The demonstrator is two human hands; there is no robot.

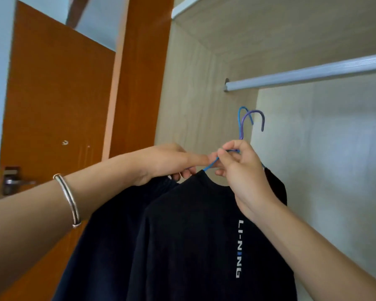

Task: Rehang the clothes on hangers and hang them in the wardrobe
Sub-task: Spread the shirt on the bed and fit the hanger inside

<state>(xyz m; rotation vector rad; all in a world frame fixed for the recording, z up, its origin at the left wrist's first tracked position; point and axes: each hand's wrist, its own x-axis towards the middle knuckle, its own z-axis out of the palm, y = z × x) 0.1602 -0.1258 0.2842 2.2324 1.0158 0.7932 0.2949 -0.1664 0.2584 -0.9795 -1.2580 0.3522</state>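
Wardrobe (pixel 193 88) fills the upper right of the view, its pale interior open and its silver hanging rail (pixel 308 72) running from the left side wall off toward the right edge, bare as far as it shows. Beside the wardrobe's left edge stands an orange room door (pixel 52 94) with a metal handle (pixel 13 181).

Below the rail hang two dark garments: a black LI-NING shirt (pixel 193 235) in front, and a second dark garment (pixel 109 246) just behind it to the left. Each sits on a wire hanger, one blue (pixel 242 115), one purple (pixel 256 118), hooks side by side and well short of the rail.

The right hand (pixel 241 170) pinches the hanger necks just under the hooks. The left hand (pixel 169 164), a silver bangle (pixel 68 200) on its wrist, is closed on the blue hanger's arm at the shirt's collar.

Hanging appears to be the step in hand. Next, the hooks likely need raising above the rail, then lowering over it, both openings facing the same way.
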